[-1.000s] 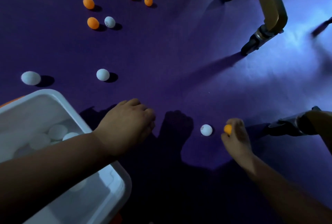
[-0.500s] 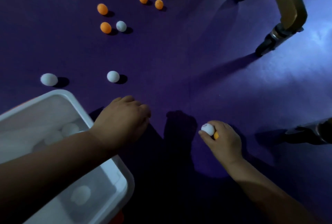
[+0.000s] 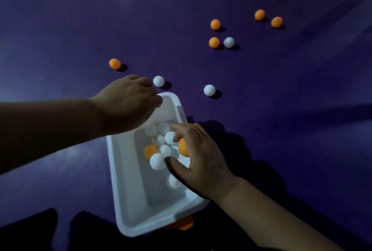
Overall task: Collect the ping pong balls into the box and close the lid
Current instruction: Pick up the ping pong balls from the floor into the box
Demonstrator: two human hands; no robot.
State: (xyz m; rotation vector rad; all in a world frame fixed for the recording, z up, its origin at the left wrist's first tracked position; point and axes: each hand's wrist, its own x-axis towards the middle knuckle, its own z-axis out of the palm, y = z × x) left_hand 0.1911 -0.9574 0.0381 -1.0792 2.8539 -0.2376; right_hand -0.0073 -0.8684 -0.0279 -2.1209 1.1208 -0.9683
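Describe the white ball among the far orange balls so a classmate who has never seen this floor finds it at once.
Find the white box on the purple floor, then look past its far end and to the right, where orange balls lie scattered. The white ball sits close beside the nearest of them, on its right, the only white one in that scatter.

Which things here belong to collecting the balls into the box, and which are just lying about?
Job: white box; balls inside it; orange ball in right hand; left hand at box rim; loose balls around it.
Lying about: purple floor; orange piece under box, possibly the lid, cannot tell.
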